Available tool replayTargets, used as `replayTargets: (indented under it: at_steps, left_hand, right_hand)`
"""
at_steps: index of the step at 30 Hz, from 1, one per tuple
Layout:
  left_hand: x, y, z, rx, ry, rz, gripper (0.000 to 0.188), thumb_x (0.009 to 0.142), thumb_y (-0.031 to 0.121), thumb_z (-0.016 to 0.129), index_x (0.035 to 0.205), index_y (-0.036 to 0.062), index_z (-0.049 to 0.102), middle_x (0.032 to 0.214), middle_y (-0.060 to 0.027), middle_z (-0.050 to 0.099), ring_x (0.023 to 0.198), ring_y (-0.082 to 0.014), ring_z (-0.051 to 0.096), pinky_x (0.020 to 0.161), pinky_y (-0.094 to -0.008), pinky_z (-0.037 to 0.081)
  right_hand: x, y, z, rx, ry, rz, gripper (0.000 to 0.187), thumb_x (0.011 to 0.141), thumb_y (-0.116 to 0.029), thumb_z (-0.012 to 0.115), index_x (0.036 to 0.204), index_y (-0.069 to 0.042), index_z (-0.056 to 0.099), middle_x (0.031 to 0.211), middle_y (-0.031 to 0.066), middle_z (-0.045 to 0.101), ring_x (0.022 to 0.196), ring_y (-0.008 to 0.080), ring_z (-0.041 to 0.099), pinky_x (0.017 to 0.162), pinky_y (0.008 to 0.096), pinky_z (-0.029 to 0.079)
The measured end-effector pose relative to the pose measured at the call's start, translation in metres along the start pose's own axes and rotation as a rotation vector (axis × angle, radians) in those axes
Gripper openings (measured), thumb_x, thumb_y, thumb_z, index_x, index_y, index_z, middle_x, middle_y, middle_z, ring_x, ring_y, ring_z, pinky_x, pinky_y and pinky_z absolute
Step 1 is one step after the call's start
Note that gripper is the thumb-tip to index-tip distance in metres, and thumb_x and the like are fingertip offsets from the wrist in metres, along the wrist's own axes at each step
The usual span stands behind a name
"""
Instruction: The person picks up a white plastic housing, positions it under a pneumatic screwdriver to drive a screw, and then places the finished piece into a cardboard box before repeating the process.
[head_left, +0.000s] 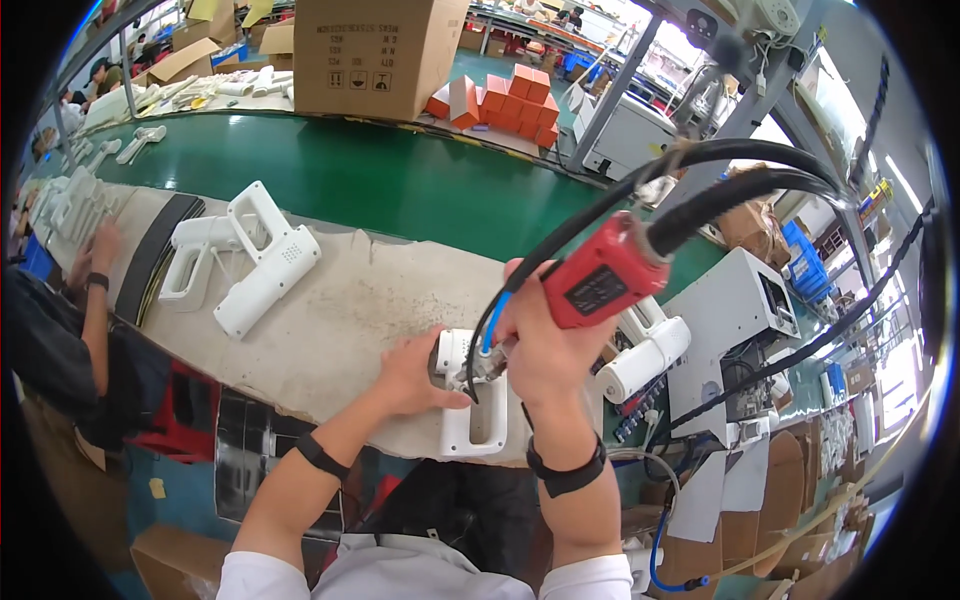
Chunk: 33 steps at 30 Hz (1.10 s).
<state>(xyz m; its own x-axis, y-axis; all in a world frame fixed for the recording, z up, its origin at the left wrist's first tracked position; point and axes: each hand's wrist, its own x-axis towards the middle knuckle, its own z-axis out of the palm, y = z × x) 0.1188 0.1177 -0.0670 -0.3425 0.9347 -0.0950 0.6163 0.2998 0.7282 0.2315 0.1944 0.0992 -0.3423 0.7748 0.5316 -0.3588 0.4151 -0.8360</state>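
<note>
White housing (457, 432): on bench (340, 290), between both hands, long axis running from far side to near edge, handle loop (473, 449) nearest. Immediately right of left hand (408, 378), the nearer one; thumb and fingers spread wide along its left side. Below and left of right hand (545, 350); wrapped around red driver (605, 275), slanting down-left toward housing, tip contact unclear.

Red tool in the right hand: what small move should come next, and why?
Perhaps ease the red tool gently down: its lower end, guided by the right hand, is over the white casing, which the left hand touches; tip contact is unclear.
</note>
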Motion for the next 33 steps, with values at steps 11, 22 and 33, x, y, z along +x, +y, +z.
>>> replayTargets:
  at_steps: [11,22,33]
  left_hand:
    - [-0.033,0.024,0.037,-0.094,0.268,0.039,0.110,0.065,0.045,0.079,0.148,0.0071,0.018,0.146,-0.0197,0.031,0.129,-0.0392,0.037,0.101,-0.0575,0.028]
    - [0.003,0.023,0.022,0.122,0.292,-0.130,0.100,0.068,0.044,0.074,0.149,0.0153,0.021,0.146,-0.0176,0.027,0.131,-0.0359,0.036,0.098,-0.0591,0.031]
    - [-0.002,0.028,0.024,0.146,0.300,-0.124,0.099,0.069,0.045,0.074,0.148,0.0162,0.022,0.145,-0.0177,0.028,0.130,-0.0360,0.037,0.097,-0.0598,0.031]
  right_hand:
    - [-0.014,0.009,-0.003,0.047,-0.016,0.150,0.005,0.084,-0.002,0.063,0.083,-0.001,0.058,0.061,0.0024,0.057,0.049,0.0091,0.053,0.045,0.0232,0.040]
    - [-0.030,-0.049,-0.051,-0.071,0.016,0.008,0.008,0.087,0.000,0.057,0.093,0.003,0.054,0.074,0.0114,0.063,0.046,0.0117,0.053,0.041,0.0240,0.041]
    - [-0.042,0.010,-0.049,-0.088,0.051,0.055,0.007,0.082,0.000,0.059,0.087,0.002,0.054,0.060,0.0051,0.055,0.046,0.0109,0.051,0.042,0.0243,0.040]
